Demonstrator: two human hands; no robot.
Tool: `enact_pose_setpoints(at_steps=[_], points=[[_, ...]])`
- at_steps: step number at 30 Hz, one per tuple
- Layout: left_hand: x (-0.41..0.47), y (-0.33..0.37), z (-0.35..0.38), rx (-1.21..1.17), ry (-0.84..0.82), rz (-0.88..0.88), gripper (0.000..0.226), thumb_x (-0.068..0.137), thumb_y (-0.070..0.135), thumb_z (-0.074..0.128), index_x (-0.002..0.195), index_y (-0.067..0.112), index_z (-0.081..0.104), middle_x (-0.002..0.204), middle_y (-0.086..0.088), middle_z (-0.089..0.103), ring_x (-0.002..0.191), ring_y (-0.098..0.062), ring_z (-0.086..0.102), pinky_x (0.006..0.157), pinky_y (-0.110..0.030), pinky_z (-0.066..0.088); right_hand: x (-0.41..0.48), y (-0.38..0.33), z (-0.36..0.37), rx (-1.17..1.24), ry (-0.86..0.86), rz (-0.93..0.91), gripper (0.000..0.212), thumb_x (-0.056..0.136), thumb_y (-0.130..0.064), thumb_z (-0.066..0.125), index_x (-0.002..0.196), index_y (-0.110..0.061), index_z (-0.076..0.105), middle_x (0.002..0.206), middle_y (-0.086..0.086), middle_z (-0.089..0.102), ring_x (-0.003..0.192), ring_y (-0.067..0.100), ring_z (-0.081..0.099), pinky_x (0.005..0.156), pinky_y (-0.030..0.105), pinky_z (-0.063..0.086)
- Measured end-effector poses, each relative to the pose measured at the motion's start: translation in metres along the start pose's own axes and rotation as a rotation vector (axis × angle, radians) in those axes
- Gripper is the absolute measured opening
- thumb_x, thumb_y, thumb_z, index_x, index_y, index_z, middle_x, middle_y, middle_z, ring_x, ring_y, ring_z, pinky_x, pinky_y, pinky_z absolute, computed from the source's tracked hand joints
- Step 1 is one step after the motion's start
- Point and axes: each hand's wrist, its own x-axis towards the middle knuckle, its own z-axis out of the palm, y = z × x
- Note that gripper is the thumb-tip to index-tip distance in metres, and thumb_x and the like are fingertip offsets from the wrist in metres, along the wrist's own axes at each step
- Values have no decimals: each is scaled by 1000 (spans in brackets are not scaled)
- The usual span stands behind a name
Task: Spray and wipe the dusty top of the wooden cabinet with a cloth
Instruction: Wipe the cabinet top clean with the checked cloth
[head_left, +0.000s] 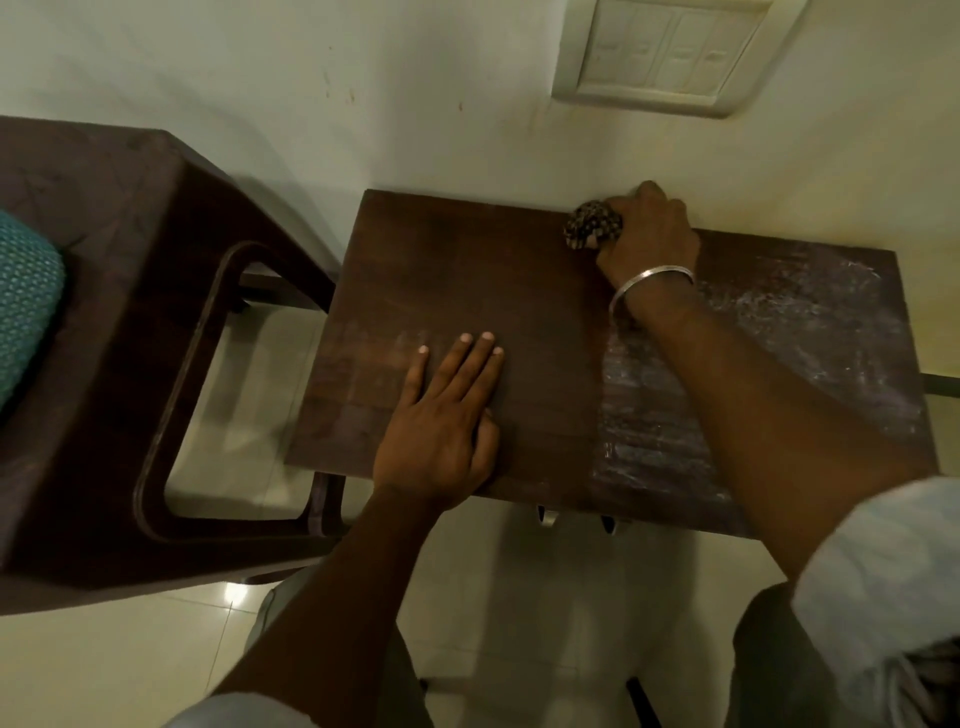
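Note:
The dark wooden cabinet top stands against the wall. Its left half looks smooth and dark, while its right half carries pale dust streaks. My left hand lies flat on the front left part of the top, fingers straight. My right hand grips a bunched, patterned dark cloth at the back edge near the wall, and a metal bangle sits on that wrist. No spray bottle is in view.
A dark wooden chair with a teal cushion stands close to the cabinet's left side. A switch panel is on the wall behind. Glossy pale floor tiles lie below.

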Motion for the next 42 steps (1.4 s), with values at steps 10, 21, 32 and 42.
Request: enact_pose_setpoints(at_steps=[10, 21, 32, 42], points=[[0, 1, 1, -4, 30, 13, 62, 100, 36, 29, 158, 14, 31, 167, -2, 25, 156, -16, 16, 126, -53, 11, -33, 11, -6, -17, -36, -30, 46, 81, -12, 61, 126, -24, 59, 124, 8, 49, 114, 35, 46, 75, 41, 47], [2, 1, 3, 9, 54, 17, 62, 99, 35, 30, 157, 15, 35, 166, -1, 28, 155, -16, 19, 125, -52, 11, -71, 17, -5, 2, -33, -40, 51, 80, -9, 63, 129, -24, 58, 125, 7, 49, 114, 34, 46, 77, 40, 47], [1, 2, 4, -8, 62, 10, 61, 99, 36, 30, 157, 15, 35, 166, -1, 28, 155, -15, 18, 126, -52, 11, -96, 25, -8, -16, -17, -90, 51, 78, -12, 67, 126, -26, 60, 118, 8, 52, 108, 36, 51, 77, 39, 49], [1, 2, 1, -2, 40, 7, 62, 99, 36, 28, 158, 16, 33, 166, -1, 28, 155, -15, 18, 126, -51, 10, -116, 27, -12, -12, -46, -67, 51, 76, -18, 72, 126, -23, 60, 117, 10, 52, 107, 34, 51, 78, 38, 47]])
